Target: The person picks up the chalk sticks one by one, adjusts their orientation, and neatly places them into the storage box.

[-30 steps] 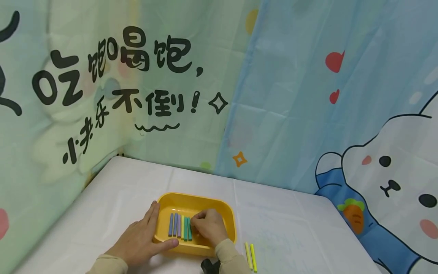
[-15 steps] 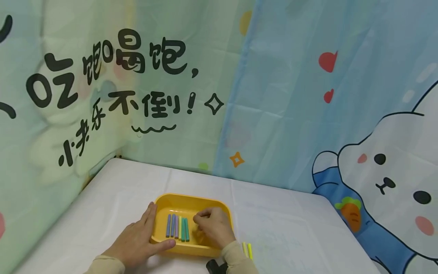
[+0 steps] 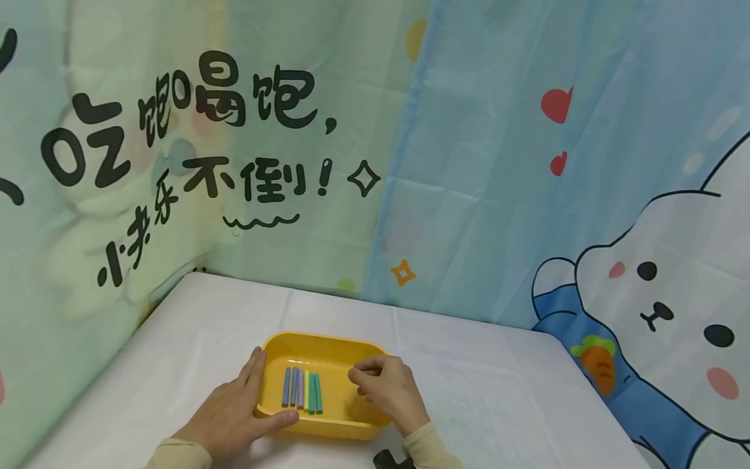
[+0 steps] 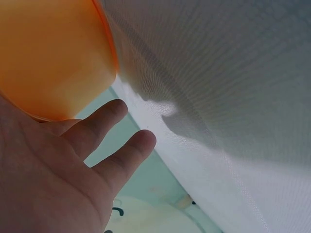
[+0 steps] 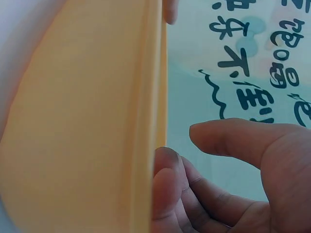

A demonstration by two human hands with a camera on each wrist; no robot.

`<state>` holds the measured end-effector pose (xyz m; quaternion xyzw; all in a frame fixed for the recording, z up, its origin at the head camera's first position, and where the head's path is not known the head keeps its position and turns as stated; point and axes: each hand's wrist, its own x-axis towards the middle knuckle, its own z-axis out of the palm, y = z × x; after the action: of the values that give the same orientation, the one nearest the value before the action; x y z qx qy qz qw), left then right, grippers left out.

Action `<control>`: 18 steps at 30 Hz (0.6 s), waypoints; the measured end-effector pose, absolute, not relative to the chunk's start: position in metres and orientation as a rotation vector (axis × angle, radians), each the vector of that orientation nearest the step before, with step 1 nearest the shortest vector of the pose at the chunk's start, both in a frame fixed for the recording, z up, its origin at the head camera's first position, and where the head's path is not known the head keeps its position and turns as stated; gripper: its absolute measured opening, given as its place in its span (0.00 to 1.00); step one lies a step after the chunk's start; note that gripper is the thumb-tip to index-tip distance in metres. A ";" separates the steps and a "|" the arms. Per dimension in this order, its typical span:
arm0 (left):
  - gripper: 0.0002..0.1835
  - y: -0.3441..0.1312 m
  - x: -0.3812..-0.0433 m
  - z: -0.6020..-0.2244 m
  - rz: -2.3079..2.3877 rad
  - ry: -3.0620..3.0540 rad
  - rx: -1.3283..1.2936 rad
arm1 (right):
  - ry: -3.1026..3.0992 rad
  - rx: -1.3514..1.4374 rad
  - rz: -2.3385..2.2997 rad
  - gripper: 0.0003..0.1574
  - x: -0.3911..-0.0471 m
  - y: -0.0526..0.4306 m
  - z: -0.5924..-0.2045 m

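A row of several chalk sticks (image 3: 301, 391), bluish, purple, yellow and green, lies side by side in a yellow tray (image 3: 346, 430). My left hand (image 3: 228, 407) touches the tray's left side, its thumb along the front rim. In the left wrist view its fingers (image 4: 124, 158) are straight and spread beside the orange-looking tray wall (image 4: 58, 53). Over the tray's right side, clear of the chalk, is my right hand (image 3: 389, 391). Seen from the right wrist, its thumb (image 5: 233, 138) stands apart from loosely bent fingers, with nothing visible between them.
A white cloth (image 3: 498, 391) covers the table. Printed curtains (image 3: 480, 163) rise behind it and along the left. A small black object (image 3: 389, 459) shows under the right wrist at the front.
My right hand has moved right, away from the chalk row. Two yellow sticks on the cloth at the right are now out of sight. My left hand stays at the tray.
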<state>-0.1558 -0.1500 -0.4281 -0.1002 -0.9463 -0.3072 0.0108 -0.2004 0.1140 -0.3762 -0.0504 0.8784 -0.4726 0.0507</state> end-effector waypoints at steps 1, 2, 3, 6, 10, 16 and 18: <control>0.67 -0.150 -0.156 -0.428 -0.955 -2.948 -0.316 | 2.681 -0.143 -1.434 0.17 -0.200 0.116 -0.376; 0.67 -0.150 -0.156 -0.429 -0.952 -2.944 -0.318 | 2.688 -0.136 -1.432 0.17 -0.199 0.119 -0.375; 0.67 -0.150 -0.155 -0.429 -0.949 -2.940 -0.320 | 2.696 -0.131 -1.429 0.18 -0.198 0.121 -0.375; 0.67 -0.150 -0.155 -0.430 -0.938 -2.933 -0.324 | 2.726 -0.114 -1.414 0.19 -0.195 0.129 -0.372; 0.67 -0.150 -0.155 -0.429 -0.934 -2.932 -0.324 | 2.769 -0.096 -1.387 0.19 -0.190 0.140 -0.368; 0.66 -0.151 -0.154 -0.430 -0.919 -2.929 -0.329 | 2.818 -0.009 -1.366 0.18 -0.186 0.154 -0.365; 0.66 -0.150 -0.154 -0.429 -0.925 -2.939 -0.331 | 2.827 0.035 -1.358 0.18 -0.185 0.159 -0.365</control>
<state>-0.1538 -0.1503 -0.4292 -0.1070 -0.9482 -0.2985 0.0215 -0.1851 0.1594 -0.3654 0.0111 0.9014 -0.4328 0.0024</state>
